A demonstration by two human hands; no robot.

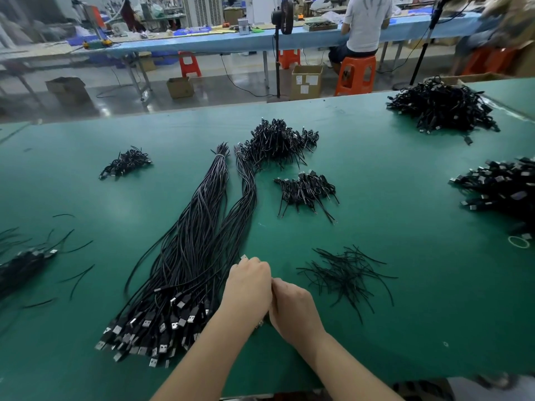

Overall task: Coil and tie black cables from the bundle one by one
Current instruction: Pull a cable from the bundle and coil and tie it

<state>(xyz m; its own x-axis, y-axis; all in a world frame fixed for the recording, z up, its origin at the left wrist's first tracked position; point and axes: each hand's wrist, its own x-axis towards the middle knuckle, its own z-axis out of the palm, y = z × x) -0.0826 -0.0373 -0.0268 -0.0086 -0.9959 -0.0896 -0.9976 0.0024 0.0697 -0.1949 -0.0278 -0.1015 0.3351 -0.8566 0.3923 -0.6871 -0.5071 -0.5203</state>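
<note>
My left hand (251, 280) and right hand (292, 306) met low at centre, fingers curled round one cable, hidden but for its plug (244, 257), beside the bundle (191, 241). Probably coiling; next, a tie (344, 273).

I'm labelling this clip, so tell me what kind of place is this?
Probably a cable assembly workshop or factory floor: a green worktable holds a long bundle of black USB cables and piles of coiled cables, and another worker sits at a blue bench behind.
</note>
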